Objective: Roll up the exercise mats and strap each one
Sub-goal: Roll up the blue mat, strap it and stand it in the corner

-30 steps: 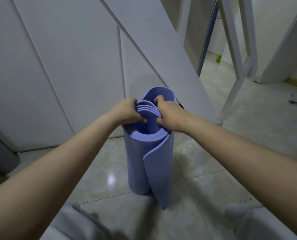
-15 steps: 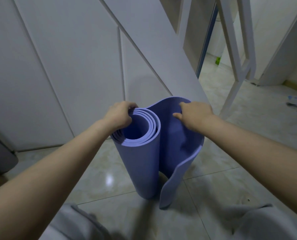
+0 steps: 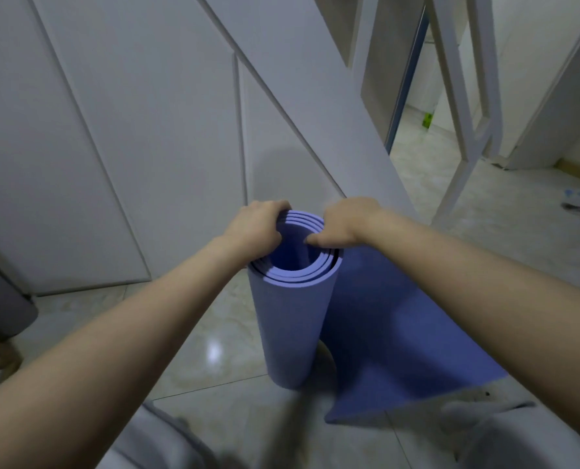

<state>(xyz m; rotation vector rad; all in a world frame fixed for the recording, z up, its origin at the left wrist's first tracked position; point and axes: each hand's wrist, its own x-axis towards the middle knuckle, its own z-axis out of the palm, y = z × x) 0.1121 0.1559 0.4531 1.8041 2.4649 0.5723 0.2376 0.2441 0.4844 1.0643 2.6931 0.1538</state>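
The mat is stood on end on the tiled floor, a little out from the floor's far edge where the white wall panels rise. It is kept upright, it is judged, so that the coils can be evened and drawn tighter from the top while the lower end is squared against the floor. The roll is not finished: a loose tail is left spread over the floor to the right of the roll. No strap is seen.

The left hand is clamped on the upper rim at its far-left side, the fingers curled over the layered edge. The right hand is closed on the rim opposite, the thumb laid across the layers toward the bore; its other fingers are hidden behind the roll. Both forearms are reached forward and slightly down, wrists nearly level with the rim, so that the top can be twisted between the two grips. The tail is likely to be wound in next, with strapping after it.
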